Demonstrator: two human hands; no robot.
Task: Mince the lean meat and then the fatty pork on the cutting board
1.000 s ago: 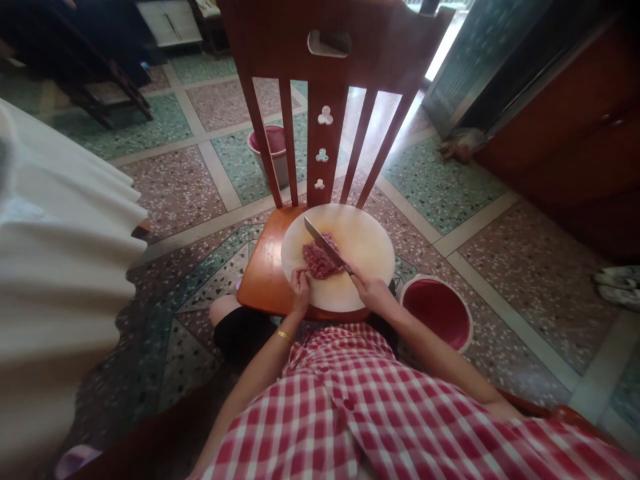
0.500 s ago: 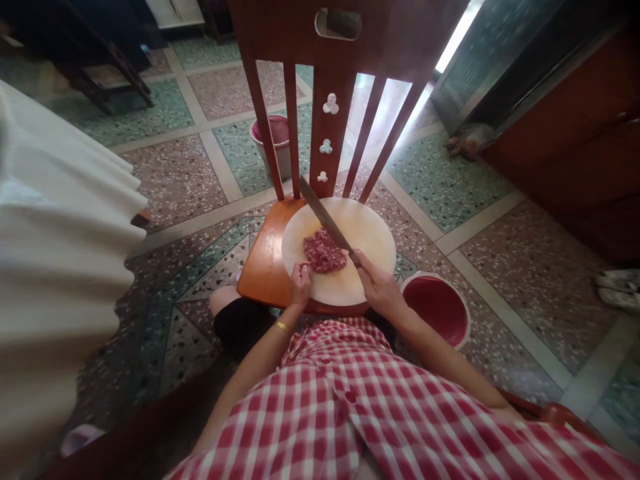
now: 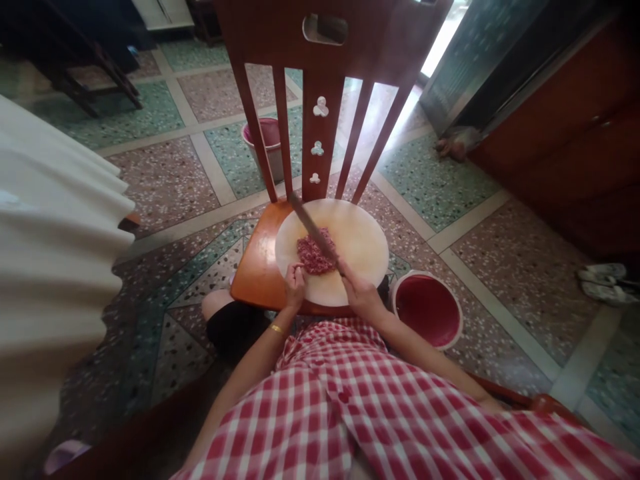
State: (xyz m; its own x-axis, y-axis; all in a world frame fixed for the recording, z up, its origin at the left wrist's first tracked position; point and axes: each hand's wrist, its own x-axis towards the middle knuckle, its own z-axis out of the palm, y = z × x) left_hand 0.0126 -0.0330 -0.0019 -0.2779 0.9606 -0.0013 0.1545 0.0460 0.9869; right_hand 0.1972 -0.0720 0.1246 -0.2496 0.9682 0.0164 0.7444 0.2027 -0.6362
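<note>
The right hand (image 3: 364,299) is wrapped round the handle of a knife (image 3: 311,228), just right of the frame's centre, with the blade slanting toward the upper left across a patch of minced meat (image 3: 311,259). The meat lies in a low heap left of the middle of a round, pale chopping board (image 3: 363,237), which sits on the seat of a wooden chair (image 3: 256,257) at the centre of the frame. The left hand (image 3: 294,287) is curled with its fingers drawn in, by the board's lower left rim and right beside the heap; whether it pinches a bit of meat or only rests there, I cannot tell. Nor can I tell if the cutting edge touches the meat or hangs just above it. The work looks like chopping the heap finer, and to do that well I would keep the grip firm, let the blade fall in short, even strokes, and work across the whole heap. The left fingertips seem close enough to the knife's path to deserve care: best tucked, and clear of each stroke. The board reaches past the seat toward the bucket (image 3: 426,300) at lower right, so pressing near that side might tip it.
</note>
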